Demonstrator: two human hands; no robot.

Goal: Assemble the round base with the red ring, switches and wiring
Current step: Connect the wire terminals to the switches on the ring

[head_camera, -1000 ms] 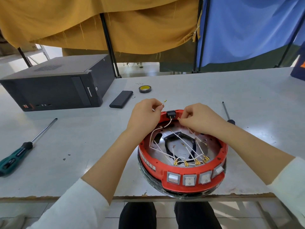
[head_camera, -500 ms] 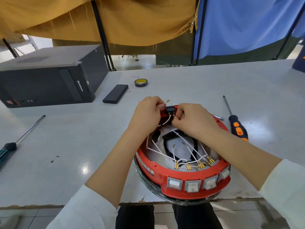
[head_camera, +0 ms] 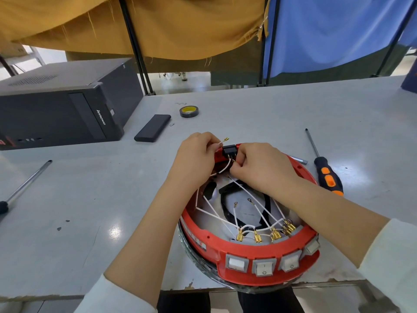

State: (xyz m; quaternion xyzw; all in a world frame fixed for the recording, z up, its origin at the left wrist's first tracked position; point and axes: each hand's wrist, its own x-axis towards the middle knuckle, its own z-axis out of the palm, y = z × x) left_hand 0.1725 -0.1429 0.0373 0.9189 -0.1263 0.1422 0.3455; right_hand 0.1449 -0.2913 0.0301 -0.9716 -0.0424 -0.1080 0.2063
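The round base with its red ring sits at the counter's near edge. At the ring's far side, beside the black switch, the left hand pinches a white wire with a brass terminal, and the right hand pinches another wire just below that switch. An orange-and-black screwdriver lies right of the ring.

I see grey table | far left: black computer case | beside it: black flat block, tape roll | left edge: screwdriver | right: orange-black screwdriver | near edge: round base overhanging.
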